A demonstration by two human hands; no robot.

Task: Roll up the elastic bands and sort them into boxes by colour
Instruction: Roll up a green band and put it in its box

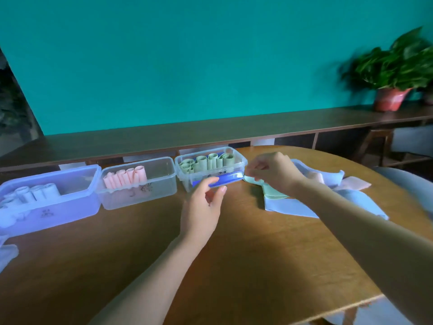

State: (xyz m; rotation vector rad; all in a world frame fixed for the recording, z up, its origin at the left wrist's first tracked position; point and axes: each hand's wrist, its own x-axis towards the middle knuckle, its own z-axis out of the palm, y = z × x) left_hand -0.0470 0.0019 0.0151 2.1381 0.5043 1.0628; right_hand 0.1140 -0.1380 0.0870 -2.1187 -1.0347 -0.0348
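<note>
Teal wall rises behind my wooden counter, where three boxes stand in a row: a purple box with white rolls, a clear middle box with about five pink rolls, and a green box with about six green rolls. Just right of the green box, my right hand pinches a flat green band. My left hand hovers before it, fingers apart and loosely curved.
</note>
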